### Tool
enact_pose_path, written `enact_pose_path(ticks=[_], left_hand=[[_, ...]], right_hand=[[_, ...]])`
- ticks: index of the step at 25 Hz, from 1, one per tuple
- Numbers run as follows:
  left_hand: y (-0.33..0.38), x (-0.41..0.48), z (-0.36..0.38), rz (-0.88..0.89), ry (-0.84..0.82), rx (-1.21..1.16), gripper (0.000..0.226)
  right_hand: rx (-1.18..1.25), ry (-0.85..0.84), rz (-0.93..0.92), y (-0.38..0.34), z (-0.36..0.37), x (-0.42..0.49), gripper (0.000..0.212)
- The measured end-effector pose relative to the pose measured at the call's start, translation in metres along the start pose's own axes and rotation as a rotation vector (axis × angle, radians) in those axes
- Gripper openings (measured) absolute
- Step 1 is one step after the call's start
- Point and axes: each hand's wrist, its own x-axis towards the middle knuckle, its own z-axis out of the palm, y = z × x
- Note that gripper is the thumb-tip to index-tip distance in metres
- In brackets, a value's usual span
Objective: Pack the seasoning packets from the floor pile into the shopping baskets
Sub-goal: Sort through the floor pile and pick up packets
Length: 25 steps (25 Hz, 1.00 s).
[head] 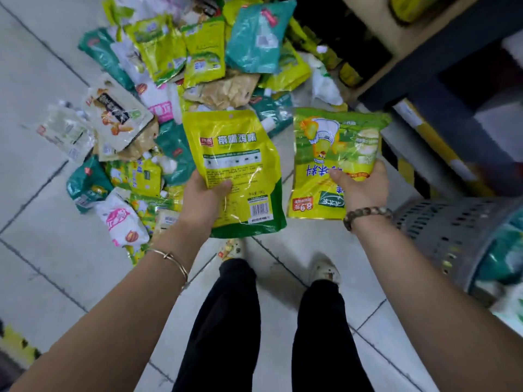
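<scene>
Head view; yellow packets (235, 154) (334, 142) in hands (202, 200) (362, 190)

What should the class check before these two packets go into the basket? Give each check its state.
1. Left hand grips left packet: ok.
2. Right hand grips right packet: ok.
3. Basket in view by the right arm: ok.
4. Room in basket: cannot tell, mostly out of frame.
5. Pile holds more to pack: ok.
</scene>
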Motion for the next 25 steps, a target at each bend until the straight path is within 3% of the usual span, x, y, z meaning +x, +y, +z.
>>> enact_pose_path(ticks=[5,9,14,19,25], left_hand=[[0.001,-0.057,0.100,0.075,-0.134,0.120,0.026],[-0.010,-0.109,0.185,0.132,-0.233,0.248,0.030],[-0.034,-0.173,0.287,0.213,-0.364,0.425,0.028],[-0.065,-0.210,0.374,0.215,-0.479,0.529,0.031],[-0.102,-0.250,0.455,0.259,-0.601,0.591,0.031]], right_hand=[[0.090,0.121,-0.003,0.038,-0.114,0.005,0.042],[0.160,0.270,0.054,0.086,-0.207,0.002,0.055],[0.274,0.409,0.217,0.166,-0.315,-0.007,0.043],[0.309,0.525,0.358,0.241,-0.394,-0.007,0.051],[0.330,0.601,0.454,0.307,-0.456,-0.001,0.036]])
